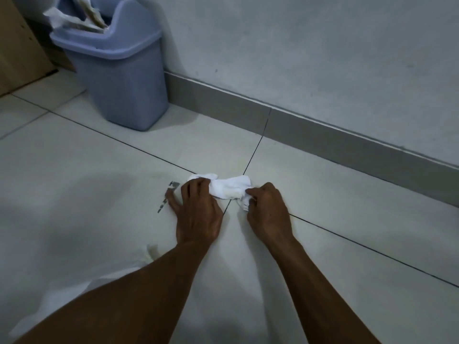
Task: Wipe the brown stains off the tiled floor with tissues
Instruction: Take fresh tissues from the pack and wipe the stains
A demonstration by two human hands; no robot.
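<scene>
Soft crumpled tissue (227, 188) on smooth tiled floor (323, 232).

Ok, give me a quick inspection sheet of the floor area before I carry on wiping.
Surface: pale tiled floor with dark grout lines; faint yellowish smear left of the tissue; grey marks by the left hand.
Job's things: white tissue wad on the grout crossing, lightly stained on its near side.
Clutter: blue lidded bin by the wall, used paper sticking out of the top.
Grippers: left hand pressing the wad's left end, fingers spread on the tile; right hand pinching the right end.
Cables: nothing seen.
Surroundings: grey skirting, white wall, wooden panel far left.
</scene>
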